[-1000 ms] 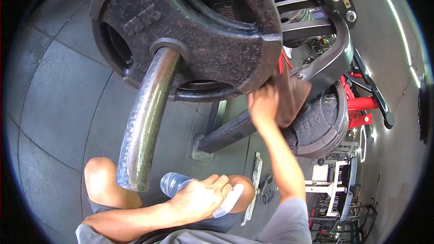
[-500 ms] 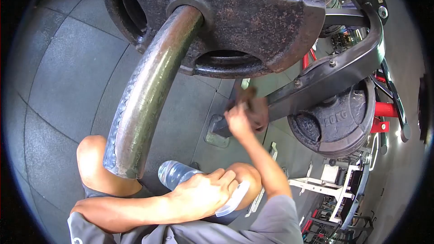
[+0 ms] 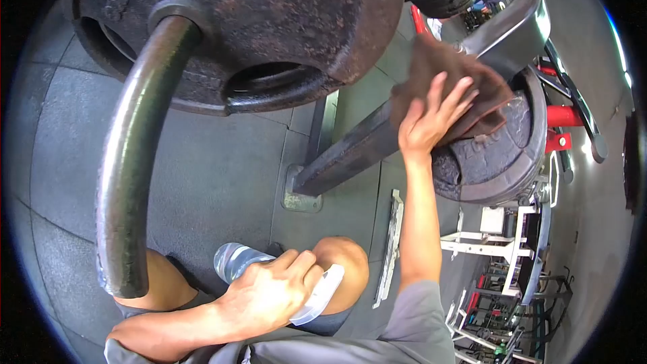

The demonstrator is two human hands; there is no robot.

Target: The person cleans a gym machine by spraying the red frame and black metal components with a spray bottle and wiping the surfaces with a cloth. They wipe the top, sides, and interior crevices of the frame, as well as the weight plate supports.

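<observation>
My left hand (image 3: 268, 294) is closed around a clear plastic bottle (image 3: 236, 261) with liquid in it. The bottle lies tilted near my knee, and a translucent white piece (image 3: 322, 296) sticks out on the other side of the fist. Out to the right, my right hand (image 3: 431, 118) holds a brown cloth (image 3: 458, 67) against the dark metal beam (image 3: 357, 145) of a weight machine, its fingers spread across the fabric. The cloth is slightly blurred and hides part of the beam and of a lower weight plate (image 3: 492, 155).
Large rusty plates (image 3: 283, 13) sit at the top left on a curved steel bar (image 3: 135, 141) that juts towards me. A footplate (image 3: 301, 192) carries the beam on the rubber-tiled floor (image 3: 202, 168). Red pegs (image 3: 565, 116) and white gym frames (image 3: 492, 246) stand at the right.
My right hand and the cloth have moved up and right along the beam, the fingers now spread wider. My view has shifted, so the plates and bar sit further left. The bottle stays in my left hand.
</observation>
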